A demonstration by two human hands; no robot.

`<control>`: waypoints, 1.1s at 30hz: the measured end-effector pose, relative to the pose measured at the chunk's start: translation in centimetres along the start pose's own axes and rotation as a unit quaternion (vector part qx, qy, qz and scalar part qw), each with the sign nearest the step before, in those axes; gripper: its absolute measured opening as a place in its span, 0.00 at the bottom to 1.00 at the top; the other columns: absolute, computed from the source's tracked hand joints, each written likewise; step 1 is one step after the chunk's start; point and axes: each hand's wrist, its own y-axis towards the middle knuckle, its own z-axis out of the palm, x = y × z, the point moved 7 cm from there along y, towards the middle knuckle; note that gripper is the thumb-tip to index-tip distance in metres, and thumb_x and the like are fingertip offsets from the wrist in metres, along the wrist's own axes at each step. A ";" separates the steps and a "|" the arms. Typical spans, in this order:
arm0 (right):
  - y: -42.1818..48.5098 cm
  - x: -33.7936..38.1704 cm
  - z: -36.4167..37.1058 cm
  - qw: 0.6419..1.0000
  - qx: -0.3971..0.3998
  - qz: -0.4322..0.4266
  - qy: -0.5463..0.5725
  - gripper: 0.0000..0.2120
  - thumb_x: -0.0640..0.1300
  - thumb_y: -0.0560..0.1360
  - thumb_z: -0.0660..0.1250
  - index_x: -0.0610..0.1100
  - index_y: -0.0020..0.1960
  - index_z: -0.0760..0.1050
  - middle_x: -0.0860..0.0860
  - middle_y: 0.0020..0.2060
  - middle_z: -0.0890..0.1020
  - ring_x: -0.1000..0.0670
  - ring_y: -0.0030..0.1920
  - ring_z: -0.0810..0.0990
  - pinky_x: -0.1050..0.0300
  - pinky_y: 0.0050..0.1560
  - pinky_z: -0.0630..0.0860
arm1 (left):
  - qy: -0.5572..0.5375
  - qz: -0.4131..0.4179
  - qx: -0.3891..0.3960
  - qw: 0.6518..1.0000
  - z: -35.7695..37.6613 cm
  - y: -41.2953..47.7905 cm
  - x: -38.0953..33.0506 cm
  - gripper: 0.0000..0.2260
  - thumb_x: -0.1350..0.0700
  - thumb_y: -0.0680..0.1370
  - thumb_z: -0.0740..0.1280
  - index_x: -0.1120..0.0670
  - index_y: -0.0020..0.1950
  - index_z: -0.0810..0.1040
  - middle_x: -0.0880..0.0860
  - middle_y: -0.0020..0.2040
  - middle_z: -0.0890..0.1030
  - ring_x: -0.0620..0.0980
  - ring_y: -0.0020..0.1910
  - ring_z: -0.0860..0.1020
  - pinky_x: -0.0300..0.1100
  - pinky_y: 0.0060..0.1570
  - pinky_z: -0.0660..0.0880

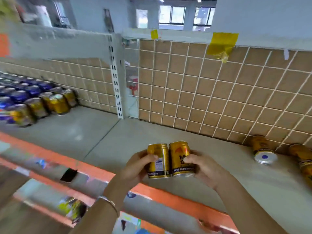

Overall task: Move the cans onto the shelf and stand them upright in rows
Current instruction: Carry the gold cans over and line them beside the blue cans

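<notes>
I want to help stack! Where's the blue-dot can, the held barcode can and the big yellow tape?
Blue-dot can (262, 146): head view, on its gold side.
Held barcode can (161, 163): head view, on its label.
Big yellow tape (222, 43): head view, on the strip's middle.

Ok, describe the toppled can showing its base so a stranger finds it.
On the grey shelf, follow the tiled back wall rightward. A toppled gold can lies there; unlike the neighbour on its right, its silver base with a blue dot faces the camera.
</notes>
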 end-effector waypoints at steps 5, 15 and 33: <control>2.7 -1.3 10.0 0.999 0.038 -0.012 0.005 0.29 0.38 0.60 0.72 0.35 0.60 0.73 0.36 0.49 0.81 0.40 0.46 0.82 0.49 0.43 0.79 | 0.031 0.059 -0.040 0.997 -8.8 -4.7 -4.1 0.16 0.63 0.65 0.68 0.63 0.52 0.79 0.59 0.42 0.84 0.53 0.40 0.83 0.42 0.38 0.80; 5.3 -2.8 28.9 0.973 0.189 0.015 0.128 0.22 0.35 0.68 0.64 0.33 0.61 0.73 0.35 0.51 0.81 0.38 0.48 0.83 0.43 0.41 0.81 | 0.014 0.114 -0.124 0.986 -24.3 -12.7 -9.8 0.15 0.63 0.66 0.69 0.62 0.53 0.79 0.58 0.43 0.83 0.52 0.39 0.83 0.43 0.41 0.81; 15.4 -5.0 45.8 0.974 0.220 0.028 0.052 0.24 0.40 0.66 0.73 0.33 0.59 0.75 0.34 0.52 0.81 0.38 0.50 0.82 0.42 0.47 0.79 | 0.007 0.144 -0.179 0.973 -40.8 -15.6 -15.3 0.14 0.61 0.64 0.69 0.58 0.50 0.80 0.55 0.42 0.83 0.51 0.41 0.82 0.43 0.45 0.79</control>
